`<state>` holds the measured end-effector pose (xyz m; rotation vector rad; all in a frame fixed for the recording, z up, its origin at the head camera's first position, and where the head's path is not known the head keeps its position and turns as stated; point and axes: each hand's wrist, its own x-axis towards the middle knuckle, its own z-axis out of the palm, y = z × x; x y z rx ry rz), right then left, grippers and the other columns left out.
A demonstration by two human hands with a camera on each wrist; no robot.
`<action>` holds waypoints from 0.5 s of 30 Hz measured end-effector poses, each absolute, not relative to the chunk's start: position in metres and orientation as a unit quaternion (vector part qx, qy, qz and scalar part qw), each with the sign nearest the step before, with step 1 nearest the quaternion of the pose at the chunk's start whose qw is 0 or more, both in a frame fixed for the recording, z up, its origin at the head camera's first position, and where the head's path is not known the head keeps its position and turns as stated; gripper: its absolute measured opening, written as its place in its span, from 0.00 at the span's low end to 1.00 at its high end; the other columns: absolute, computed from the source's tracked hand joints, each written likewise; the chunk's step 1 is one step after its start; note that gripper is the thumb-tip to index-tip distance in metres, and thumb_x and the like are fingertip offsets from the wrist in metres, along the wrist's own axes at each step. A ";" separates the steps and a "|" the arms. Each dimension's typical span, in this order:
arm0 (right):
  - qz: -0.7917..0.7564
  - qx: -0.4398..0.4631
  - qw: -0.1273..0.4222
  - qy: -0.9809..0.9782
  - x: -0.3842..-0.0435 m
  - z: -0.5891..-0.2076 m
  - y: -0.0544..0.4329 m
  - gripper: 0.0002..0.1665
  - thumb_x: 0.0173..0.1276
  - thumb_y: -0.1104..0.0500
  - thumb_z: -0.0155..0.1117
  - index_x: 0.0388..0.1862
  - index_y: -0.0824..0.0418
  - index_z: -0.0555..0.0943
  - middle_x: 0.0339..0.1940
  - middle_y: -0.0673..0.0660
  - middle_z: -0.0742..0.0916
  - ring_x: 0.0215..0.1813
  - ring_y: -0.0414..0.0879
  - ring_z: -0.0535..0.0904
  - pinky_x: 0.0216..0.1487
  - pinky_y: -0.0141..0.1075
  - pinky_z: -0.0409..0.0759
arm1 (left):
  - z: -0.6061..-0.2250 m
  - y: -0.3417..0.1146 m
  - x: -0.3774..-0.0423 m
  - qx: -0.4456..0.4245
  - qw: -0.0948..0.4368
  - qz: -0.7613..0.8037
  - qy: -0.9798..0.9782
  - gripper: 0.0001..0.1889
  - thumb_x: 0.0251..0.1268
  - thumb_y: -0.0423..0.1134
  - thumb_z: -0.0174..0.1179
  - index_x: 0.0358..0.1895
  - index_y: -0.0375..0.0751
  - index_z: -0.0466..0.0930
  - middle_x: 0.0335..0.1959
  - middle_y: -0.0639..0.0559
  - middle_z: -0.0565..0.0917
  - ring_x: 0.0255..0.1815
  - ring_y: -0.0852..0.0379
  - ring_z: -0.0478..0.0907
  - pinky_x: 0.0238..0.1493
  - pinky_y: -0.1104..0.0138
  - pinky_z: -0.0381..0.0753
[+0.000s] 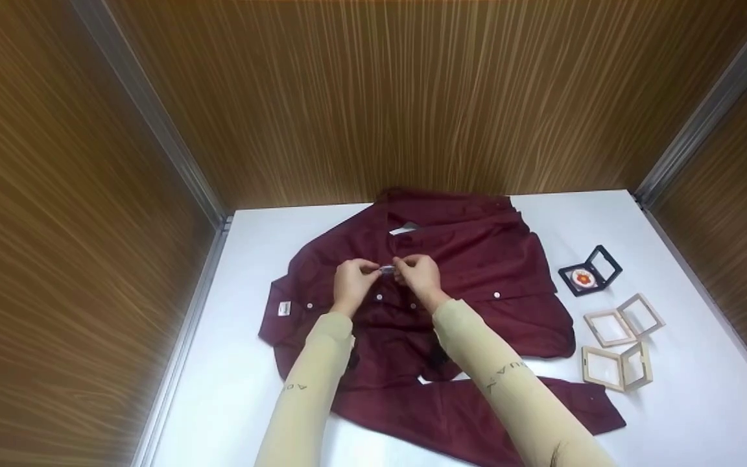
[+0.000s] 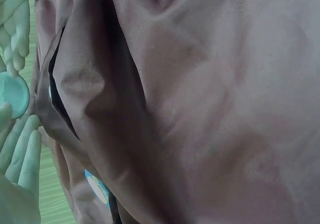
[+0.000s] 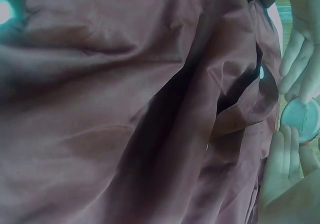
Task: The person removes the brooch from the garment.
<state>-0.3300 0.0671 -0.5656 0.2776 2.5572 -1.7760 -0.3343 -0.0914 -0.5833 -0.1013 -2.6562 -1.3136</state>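
Observation:
A small round badge (image 3: 301, 120), pale and with a thin pin-like line across its back, is held between my two hands. From one side my left hand (image 1: 351, 282) pinches its edge; my right hand (image 1: 420, 277) pinches the opposite edge with thumb and fingers. Seen from above, the badge (image 1: 386, 269) is nearly edge-on. Just under both hands lies a maroon button-up shirt (image 1: 477, 259), spread out with its collar to the left. Loose folds of the shirt (image 2: 225, 109) fill most of both wrist views.
To the right of the shirt stands an open black frame case (image 1: 580, 289) holding a round badge with a red flower (image 1: 583, 279). Nearer me are two open light-wood frames, one (image 1: 610, 329) behind the other (image 1: 602, 370). Wood-grain panels (image 1: 445, 97) enclose the white table (image 1: 218, 376).

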 end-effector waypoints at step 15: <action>-0.637 0.122 0.011 0.761 -0.330 -0.568 0.060 0.14 0.67 0.71 0.73 0.49 0.75 0.85 0.27 0.56 0.89 0.27 0.43 0.87 0.34 0.33 0.90 | -0.585 -0.086 -0.332 -0.010 0.081 -0.476 -0.876 0.11 0.63 0.28 0.65 0.45 0.34 0.93 0.40 0.41 0.94 0.41 0.46 0.91 0.46 0.58 0.89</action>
